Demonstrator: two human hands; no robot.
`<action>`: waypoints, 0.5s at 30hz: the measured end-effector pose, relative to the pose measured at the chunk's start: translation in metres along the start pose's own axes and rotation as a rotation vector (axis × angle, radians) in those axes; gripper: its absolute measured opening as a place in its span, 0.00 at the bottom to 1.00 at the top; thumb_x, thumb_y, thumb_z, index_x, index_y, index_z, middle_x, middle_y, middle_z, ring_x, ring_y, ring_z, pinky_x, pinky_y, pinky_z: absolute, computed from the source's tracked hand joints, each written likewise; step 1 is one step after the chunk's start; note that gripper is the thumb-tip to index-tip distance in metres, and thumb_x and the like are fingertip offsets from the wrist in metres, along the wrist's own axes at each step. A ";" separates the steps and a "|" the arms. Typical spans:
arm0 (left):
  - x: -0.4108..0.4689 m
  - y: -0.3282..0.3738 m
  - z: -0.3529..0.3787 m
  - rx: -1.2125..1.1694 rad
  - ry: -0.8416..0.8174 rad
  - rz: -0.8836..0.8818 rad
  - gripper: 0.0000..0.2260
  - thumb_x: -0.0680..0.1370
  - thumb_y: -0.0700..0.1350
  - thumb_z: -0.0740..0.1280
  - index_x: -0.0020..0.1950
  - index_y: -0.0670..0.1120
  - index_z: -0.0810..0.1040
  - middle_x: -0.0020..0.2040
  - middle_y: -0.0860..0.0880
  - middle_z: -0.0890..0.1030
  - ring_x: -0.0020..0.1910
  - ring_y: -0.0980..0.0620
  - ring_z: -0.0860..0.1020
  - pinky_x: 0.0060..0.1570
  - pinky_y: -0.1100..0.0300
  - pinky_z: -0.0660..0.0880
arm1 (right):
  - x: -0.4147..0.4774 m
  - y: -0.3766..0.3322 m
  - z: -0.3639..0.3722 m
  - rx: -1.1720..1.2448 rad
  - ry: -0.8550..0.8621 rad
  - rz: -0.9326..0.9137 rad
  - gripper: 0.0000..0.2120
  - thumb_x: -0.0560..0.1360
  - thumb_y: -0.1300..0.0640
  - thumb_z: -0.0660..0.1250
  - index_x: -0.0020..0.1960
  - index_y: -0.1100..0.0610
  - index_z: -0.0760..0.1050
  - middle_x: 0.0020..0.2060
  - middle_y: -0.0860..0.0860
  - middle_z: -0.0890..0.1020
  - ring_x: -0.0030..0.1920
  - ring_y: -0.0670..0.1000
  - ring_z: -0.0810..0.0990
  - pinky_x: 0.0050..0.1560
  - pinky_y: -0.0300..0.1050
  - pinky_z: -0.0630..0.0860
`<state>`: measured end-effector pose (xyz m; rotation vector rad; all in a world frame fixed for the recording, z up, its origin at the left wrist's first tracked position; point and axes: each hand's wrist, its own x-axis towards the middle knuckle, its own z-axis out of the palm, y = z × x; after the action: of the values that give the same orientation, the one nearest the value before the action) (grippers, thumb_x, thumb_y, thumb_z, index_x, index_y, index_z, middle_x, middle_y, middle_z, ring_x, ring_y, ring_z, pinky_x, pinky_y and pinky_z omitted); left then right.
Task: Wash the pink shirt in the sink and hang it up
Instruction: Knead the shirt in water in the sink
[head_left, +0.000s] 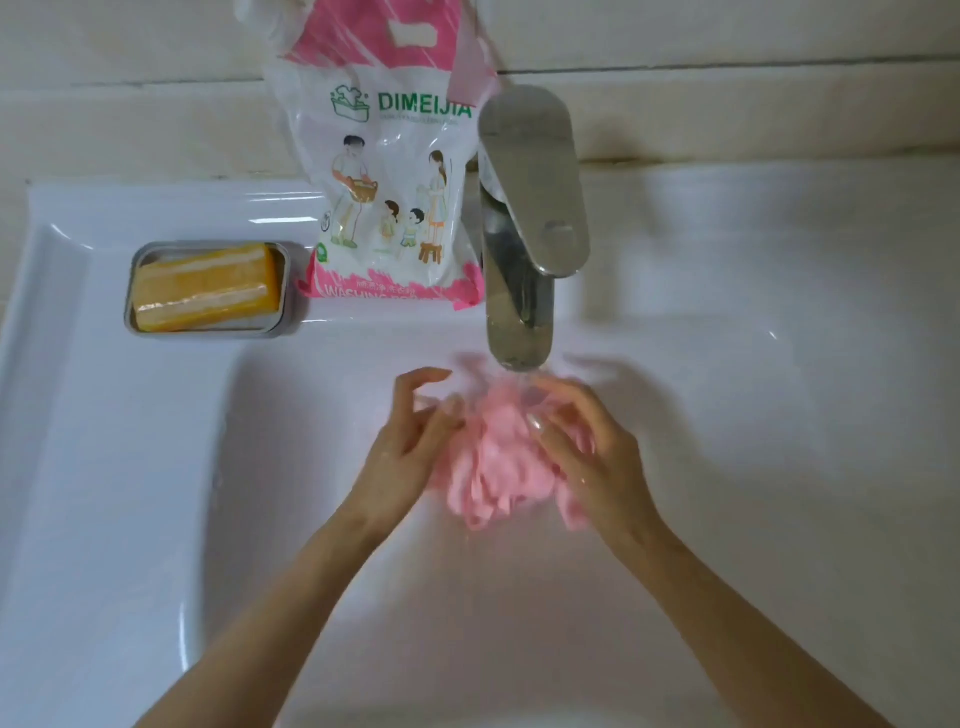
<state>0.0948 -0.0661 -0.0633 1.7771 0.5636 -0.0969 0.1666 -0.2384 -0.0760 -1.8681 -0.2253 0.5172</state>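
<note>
— White sink (156, 467) fills our view. Where is the pink shirt (493, 467)?
— Bunched in the basin, below the faucet (524, 218) at twelve o'clock.
— Our hands?
— Our right hand (592, 457) curls its fingers (563, 415) round the shirt at three o'clock; our left hand (410, 441) touches it at nine o'clock, fingers spread loose.
— At ten o'clock?
— Orange soap (202, 286) in a grey dish (208, 332), detergent bag (395, 208) beside.

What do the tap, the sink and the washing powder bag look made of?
Tap: polished metal, probably chromed, with mirror-like reflections.
Sink: glossy white ceramic by its look, bright highlights along the rim.
Bag: thin printed plastic film, crinkled and shiny.
</note>
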 end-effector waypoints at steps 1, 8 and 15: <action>-0.007 -0.005 -0.001 0.029 0.054 -0.007 0.16 0.78 0.59 0.60 0.62 0.55 0.65 0.48 0.50 0.82 0.43 0.52 0.80 0.44 0.57 0.76 | -0.009 0.000 -0.002 -0.090 0.010 -0.047 0.16 0.71 0.41 0.65 0.57 0.43 0.76 0.50 0.41 0.81 0.52 0.44 0.79 0.53 0.42 0.75; -0.026 -0.072 0.045 0.842 0.064 0.065 0.36 0.71 0.70 0.56 0.74 0.53 0.60 0.74 0.37 0.61 0.68 0.34 0.68 0.57 0.33 0.70 | -0.022 0.058 0.029 -0.789 -0.036 -0.082 0.31 0.72 0.27 0.50 0.72 0.37 0.61 0.76 0.53 0.58 0.70 0.60 0.66 0.61 0.65 0.70; -0.022 -0.080 0.069 0.889 0.089 0.088 0.21 0.74 0.53 0.55 0.65 0.48 0.69 0.61 0.44 0.78 0.55 0.41 0.78 0.51 0.45 0.75 | -0.020 0.087 0.043 -0.936 0.115 -0.324 0.20 0.74 0.40 0.56 0.62 0.46 0.72 0.59 0.58 0.79 0.48 0.62 0.79 0.48 0.57 0.77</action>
<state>0.0573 -0.1232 -0.1465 2.6776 0.5421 -0.2338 0.1216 -0.2408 -0.1638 -2.6767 -0.7783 0.0532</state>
